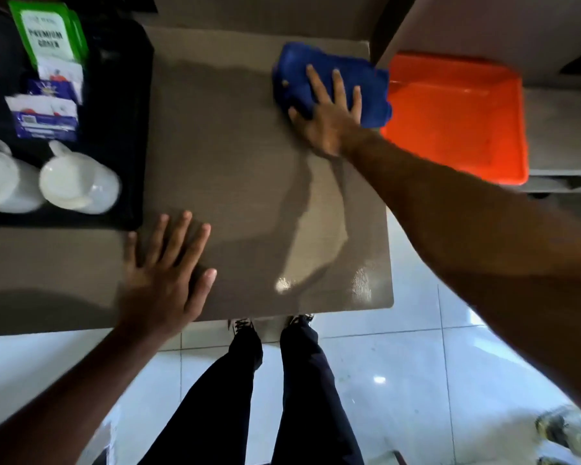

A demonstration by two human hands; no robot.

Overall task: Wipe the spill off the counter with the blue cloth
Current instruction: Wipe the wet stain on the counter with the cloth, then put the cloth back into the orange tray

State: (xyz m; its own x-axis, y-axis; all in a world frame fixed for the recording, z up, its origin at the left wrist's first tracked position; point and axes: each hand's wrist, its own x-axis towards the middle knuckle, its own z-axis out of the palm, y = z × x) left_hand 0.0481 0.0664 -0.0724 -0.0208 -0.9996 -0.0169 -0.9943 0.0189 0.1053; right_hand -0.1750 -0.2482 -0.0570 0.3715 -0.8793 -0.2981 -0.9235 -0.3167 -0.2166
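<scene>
Most of the grey counter (235, 156) lies bare, its right edge dropping to tiled floor. At the far right corner, the right hand (329, 115) presses flat, fingers spread, on the blue cloth (329, 78), beside an orange tray (457, 122). A black tray (128, 129) at left holds packets and two white cups (78, 182). The left hand (165, 276) rests splayed, holding nothing, near the front edge.

left hand (163, 275): flat, fingers spread | right hand (329, 114): flat, arm outstretched

A black rectangular tray (128, 129) carries two upturned white ceramic cups (78, 182), a green packet (47, 31) and blue-and-white sachets (44, 119). An orange plastic tray (457, 119) sits opposite, above pale floor tiles (399, 380).
</scene>
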